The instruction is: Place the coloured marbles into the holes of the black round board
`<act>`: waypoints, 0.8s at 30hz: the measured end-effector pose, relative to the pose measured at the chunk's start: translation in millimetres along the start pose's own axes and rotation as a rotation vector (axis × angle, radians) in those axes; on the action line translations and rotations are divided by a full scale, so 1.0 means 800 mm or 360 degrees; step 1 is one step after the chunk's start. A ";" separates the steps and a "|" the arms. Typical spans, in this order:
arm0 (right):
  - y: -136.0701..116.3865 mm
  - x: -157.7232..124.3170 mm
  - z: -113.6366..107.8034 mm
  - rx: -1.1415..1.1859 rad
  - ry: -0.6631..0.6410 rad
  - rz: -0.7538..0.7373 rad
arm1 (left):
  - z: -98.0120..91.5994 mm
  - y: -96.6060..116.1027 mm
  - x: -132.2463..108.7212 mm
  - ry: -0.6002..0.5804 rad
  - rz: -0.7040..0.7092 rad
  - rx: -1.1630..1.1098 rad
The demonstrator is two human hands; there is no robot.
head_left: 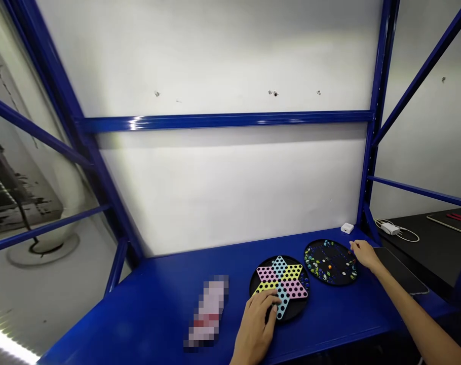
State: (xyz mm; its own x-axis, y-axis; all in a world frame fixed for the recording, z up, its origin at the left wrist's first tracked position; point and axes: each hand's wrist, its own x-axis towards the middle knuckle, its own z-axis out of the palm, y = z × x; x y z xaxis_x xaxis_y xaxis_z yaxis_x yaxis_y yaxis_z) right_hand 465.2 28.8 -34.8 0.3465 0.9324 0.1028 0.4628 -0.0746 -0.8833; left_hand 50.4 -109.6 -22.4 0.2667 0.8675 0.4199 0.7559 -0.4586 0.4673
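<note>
A round black Chinese checkers board [280, 286] with a pastel star of holes lies on the blue shelf. My left hand [258, 319] rests on its near left edge, fingers bent against the board. To its right sits a black round tray [330, 262] holding several coloured marbles. My right hand [365, 253] reaches to the tray's right rim, fingers curled together near the marbles; whether a marble is pinched is too small to see.
The blue shelf [165, 304] belongs to a blue metal rack against a white wall. A blurred-out item [209, 312] lies left of the board. A small white box [347, 228] sits at the back. A dark phone [401, 271], charger and cable [393, 230] lie right.
</note>
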 end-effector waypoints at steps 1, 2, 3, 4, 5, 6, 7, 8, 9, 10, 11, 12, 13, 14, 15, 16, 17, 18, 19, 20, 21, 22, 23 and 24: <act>0.003 0.001 -0.001 -0.0102 0.0001 -0.0003 | 0.000 0.000 0.000 0.0000 0.0003 -0.0002; 0.004 0.000 -0.001 -0.0207 -0.0009 -0.0008 | 0.000 -0.001 0.000 0.0003 0.0005 -0.0004; 0.004 -0.002 0.000 -0.0368 -0.0023 -0.0030 | 0.000 -0.001 0.000 0.0008 0.0005 -0.0007; 0.002 -0.005 0.001 -0.0575 -0.0057 -0.0067 | 0.000 -0.001 0.001 0.0011 0.0005 -0.0011; 0.001 -0.008 0.003 -0.0809 -0.0103 -0.0115 | 0.000 -0.001 0.001 0.0012 0.0003 -0.0014; -0.001 -0.010 0.005 -0.1038 -0.0157 -0.0163 | 0.000 0.000 0.001 0.0011 -0.0001 -0.0017; -0.003 -0.012 0.007 -0.1230 -0.0210 -0.0203 | 0.000 0.000 0.001 0.0005 -0.0004 -0.0020; -0.005 -0.013 0.008 -0.1353 -0.0255 -0.0226 | 0.000 0.000 0.001 -0.0001 -0.0006 -0.0022; -0.006 -0.014 0.009 -0.1390 -0.0283 -0.0227 | 0.000 0.000 0.001 -0.0004 -0.0008 -0.0023; -0.006 -0.013 0.009 -0.1387 -0.0305 -0.0226 | 0.000 0.000 0.001 -0.0004 -0.0008 -0.0022; -0.006 -0.012 0.009 -0.1375 -0.0324 -0.0227 | 0.000 0.000 0.001 0.0000 -0.0007 -0.0019; -0.006 -0.011 0.008 -0.1374 -0.0348 -0.0231 | 0.000 0.000 0.000 0.0003 -0.0005 -0.0015; -0.005 -0.009 0.007 -0.1376 -0.0369 -0.0237 | 0.000 0.000 0.000 0.0003 -0.0003 -0.0012; -0.004 -0.009 0.005 -0.1377 -0.0386 -0.0245 | 0.000 0.000 0.001 -0.0001 -0.0002 -0.0011; -0.003 -0.008 0.004 -0.1377 -0.0397 -0.0254 | 0.001 0.000 0.001 -0.0010 -0.0003 -0.0012; -0.002 -0.009 0.003 -0.1377 -0.0402 -0.0262 | 0.001 -0.001 0.001 -0.0019 -0.0009 -0.0013; -0.001 -0.010 0.003 -0.1379 -0.0399 -0.0270 | 0.002 -0.001 0.001 -0.0027 -0.0015 -0.0015; 0.001 -0.011 0.002 -0.1382 -0.0394 -0.0277 | 0.002 -0.001 0.001 -0.0031 -0.0021 -0.0017; 0.002 -0.013 0.002 -0.1390 -0.0393 -0.0283 | 0.003 -0.002 0.002 -0.0032 -0.0027 -0.0019; 0.002 -0.015 0.002 -0.1404 -0.0398 -0.0290 | 0.003 -0.002 0.002 -0.0033 -0.0029 -0.0021; 0.003 -0.018 0.002 -0.1421 -0.0408 -0.0297 | 0.004 -0.002 0.002 -0.0035 -0.0030 -0.0024; 0.003 -0.019 0.001 -0.1434 -0.0421 -0.0306 | 0.004 -0.002 0.002 -0.0043 -0.0030 -0.0030; 0.003 -0.021 0.000 -0.1451 -0.0441 -0.0312 | 0.004 -0.002 0.002 -0.0053 -0.0032 -0.0037; 0.003 -0.022 0.000 -0.1472 -0.0467 -0.0316 | 0.003 -0.001 0.001 -0.0065 -0.0038 -0.0046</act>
State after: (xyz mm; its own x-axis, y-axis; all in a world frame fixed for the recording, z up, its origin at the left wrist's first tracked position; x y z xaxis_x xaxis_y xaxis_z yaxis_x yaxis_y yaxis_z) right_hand 460.3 12.1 -38.6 0.0356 0.9992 -0.0175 0.9888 -0.0378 -0.1441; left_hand 51.4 -107.5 -24.5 0.2736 0.8850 0.3766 0.7450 -0.4427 0.4990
